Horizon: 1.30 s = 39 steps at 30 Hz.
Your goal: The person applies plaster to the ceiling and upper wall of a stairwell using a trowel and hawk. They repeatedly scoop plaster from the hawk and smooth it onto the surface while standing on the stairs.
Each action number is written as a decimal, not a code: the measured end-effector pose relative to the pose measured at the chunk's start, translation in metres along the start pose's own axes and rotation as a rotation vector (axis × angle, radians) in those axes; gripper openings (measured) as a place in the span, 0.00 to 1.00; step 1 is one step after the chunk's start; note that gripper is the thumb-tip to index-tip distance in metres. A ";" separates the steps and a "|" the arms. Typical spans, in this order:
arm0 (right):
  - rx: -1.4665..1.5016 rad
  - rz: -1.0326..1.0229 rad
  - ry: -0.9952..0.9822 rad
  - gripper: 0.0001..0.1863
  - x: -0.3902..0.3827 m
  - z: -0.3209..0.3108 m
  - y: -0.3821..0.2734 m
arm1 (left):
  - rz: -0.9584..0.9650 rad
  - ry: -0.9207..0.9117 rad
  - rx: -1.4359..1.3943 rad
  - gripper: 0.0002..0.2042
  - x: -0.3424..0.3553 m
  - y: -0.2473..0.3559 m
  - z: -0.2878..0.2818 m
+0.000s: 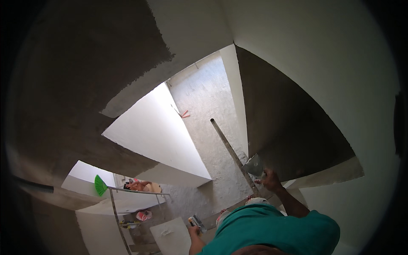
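My right hand [270,180] grips a broad putty knife [253,165] with a flat grey blade. The blade is raised by the lower edge of a dark, bare wall patch [293,119]; I cannot tell whether it touches. In my left hand [194,230], low in front of me, is another putty knife [199,222], with a pale and orange handle and a shiny blade. Beside that hand lies a white board [170,238] with a small lump of pale paste on it. Whether the left hand also touches the board cannot be made out.
A metal pole [229,148] rises near my right hand. At the lower left stand a green fan-shaped broom head [100,185], another pole [117,212] and a red-and-white bag [144,215]. A white wall edge [170,136] juts out ahead above the grey floor [212,89].
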State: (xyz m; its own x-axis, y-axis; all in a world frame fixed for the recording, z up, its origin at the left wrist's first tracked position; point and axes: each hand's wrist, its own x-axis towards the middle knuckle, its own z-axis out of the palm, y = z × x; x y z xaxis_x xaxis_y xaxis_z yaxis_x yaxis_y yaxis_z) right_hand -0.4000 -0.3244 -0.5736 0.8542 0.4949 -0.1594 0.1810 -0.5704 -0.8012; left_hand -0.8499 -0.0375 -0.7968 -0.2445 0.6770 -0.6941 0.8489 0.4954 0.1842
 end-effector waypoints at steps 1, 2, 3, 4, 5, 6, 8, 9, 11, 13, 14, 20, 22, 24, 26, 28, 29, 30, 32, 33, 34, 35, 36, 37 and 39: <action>-0.007 -0.013 0.007 0.29 0.002 0.001 0.001 | -0.006 0.028 0.006 0.19 0.001 0.000 0.002; -0.013 -0.025 0.014 0.28 0.004 0.003 0.003 | -0.013 0.056 0.013 0.19 0.003 0.001 0.004; -0.022 -0.035 0.023 0.27 0.005 0.002 0.002 | -0.019 0.079 0.021 0.19 0.003 0.002 0.008; 0.006 -0.034 0.020 0.26 0.006 -0.001 0.001 | -0.021 0.083 0.027 0.19 0.004 0.001 0.010; 0.034 -0.032 0.017 0.25 0.006 -0.004 -0.001 | -0.021 0.083 0.032 0.19 0.006 0.002 0.011; 0.062 -0.032 0.014 0.24 0.006 -0.006 -0.003 | -0.021 0.080 0.037 0.18 0.006 0.003 0.012; 0.012 -0.021 0.012 0.22 0.008 -0.007 0.000 | -0.015 0.077 0.048 0.18 0.008 0.006 0.013; -0.014 -0.009 0.011 0.21 0.007 -0.007 0.003 | -0.010 0.075 0.056 0.18 0.007 0.007 0.013; 0.029 -0.027 0.015 0.22 0.009 -0.006 0.007 | 0.002 0.067 0.072 0.17 0.007 0.011 0.015; 0.037 -0.041 0.012 0.24 0.008 -0.007 0.006 | 0.008 0.064 0.088 0.17 0.008 0.014 0.016; 0.026 -0.048 0.009 0.25 0.007 -0.007 0.004 | 0.009 0.062 0.098 0.16 0.008 0.014 0.017; -0.015 -0.102 0.046 0.23 0.004 -0.002 0.009 | 0.025 0.051 0.144 0.15 0.007 0.022 0.021; -0.007 -0.029 0.005 0.21 0.000 -0.007 0.003 | 0.028 0.040 0.162 0.14 0.006 0.020 0.025; 0.022 -0.018 0.028 0.20 0.003 -0.004 0.012 | 0.034 0.038 0.176 0.14 0.008 0.021 0.029; 0.000 -0.011 0.027 0.19 0.005 -0.006 0.017 | 0.052 0.054 0.204 0.14 0.017 0.016 0.034; -0.096 0.003 0.008 0.19 0.005 -0.013 0.018 | 0.049 0.037 0.153 0.15 -0.005 0.026 0.036; -0.101 -0.005 0.033 0.18 0.005 -0.015 0.017 | 0.046 0.028 0.128 0.15 -0.013 0.029 0.038; -0.097 -0.037 0.014 0.18 0.005 -0.009 0.009 | 0.048 0.043 0.177 0.16 0.004 0.010 0.035; -0.099 -0.056 -0.014 0.18 0.011 -0.003 0.004 | 0.089 0.028 0.106 0.16 0.029 -0.008 0.033; -0.119 -0.030 -0.047 0.19 0.014 0.001 0.018 | 0.096 -0.002 -0.009 0.17 0.020 -0.017 0.041; -0.147 -0.012 -0.081 0.19 0.018 0.000 0.030 | 0.128 -0.020 -0.046 0.16 0.021 -0.009 0.050; -0.093 0.010 -0.112 0.18 0.022 0.003 0.037 | 0.165 0.037 -0.045 0.16 0.007 -0.007 0.051; -0.048 0.051 -0.149 0.17 0.025 0.007 0.040 | 0.170 0.009 -0.046 0.15 -0.013 -0.001 0.043; 0.000 0.091 -0.204 0.15 0.024 0.014 0.040 | 0.161 0.052 -0.074 0.15 -0.024 -0.010 0.037; 0.169 0.115 -0.358 0.09 0.023 0.030 0.036 | 0.181 0.185 -0.063 0.16 -0.027 -0.045 0.033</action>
State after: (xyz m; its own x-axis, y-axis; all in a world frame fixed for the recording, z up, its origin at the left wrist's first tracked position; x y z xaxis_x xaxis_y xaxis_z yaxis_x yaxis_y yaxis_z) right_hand -0.3879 -0.3143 -0.6237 0.6350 0.6483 -0.4202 -0.0135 -0.5345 -0.8451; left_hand -0.8658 -0.0962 -0.8091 -0.1781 0.8427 -0.5081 0.8572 0.3864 0.3403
